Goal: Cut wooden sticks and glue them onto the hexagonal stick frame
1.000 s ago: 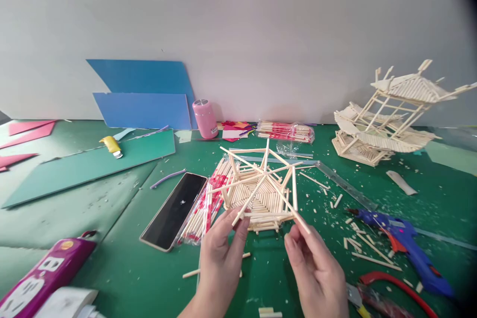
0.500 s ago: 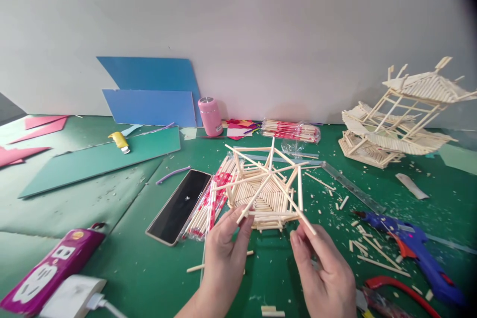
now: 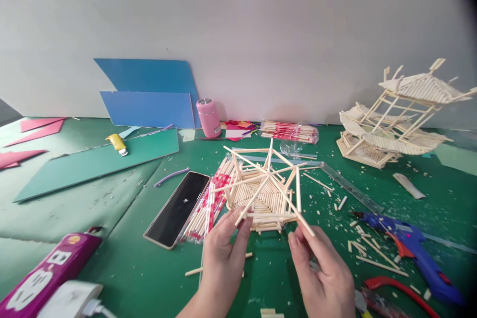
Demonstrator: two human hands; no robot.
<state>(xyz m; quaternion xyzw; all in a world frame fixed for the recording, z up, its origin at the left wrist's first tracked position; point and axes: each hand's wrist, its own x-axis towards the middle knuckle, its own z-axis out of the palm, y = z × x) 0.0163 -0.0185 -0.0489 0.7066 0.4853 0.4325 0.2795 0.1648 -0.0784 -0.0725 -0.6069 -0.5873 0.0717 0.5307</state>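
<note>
1. Green matting covers the worktop (image 3: 122, 263), with a long white board standing along its far edge.
2. My left hand (image 3: 223, 258) pinches the near end of one wooden stick that juts from the stick frame (image 3: 264, 194), thumb and fingertips closed on it.
3. My right hand (image 3: 322, 273) does the same on another jutting stick at the frame's near right corner; its grip is closed around that stick's tip.
4. That frame, a hexagonal base of glued sticks with crossed spokes above it, rests on the mat just beyond both hands.
5. Touching its left side lies a packet of sticks (image 3: 208, 203) in red-printed wrap, and beside that a phone (image 3: 179, 208), face up.
6. Loose offcuts are scattered to the right, near a blue glue gun (image 3: 410, 248).
7. Farther back on the right stands a finished stick pavilion (image 3: 395, 119), tilted.
8. A pink cup (image 3: 208, 118) sits against the board, next to blue sheets (image 3: 149, 99).
</note>
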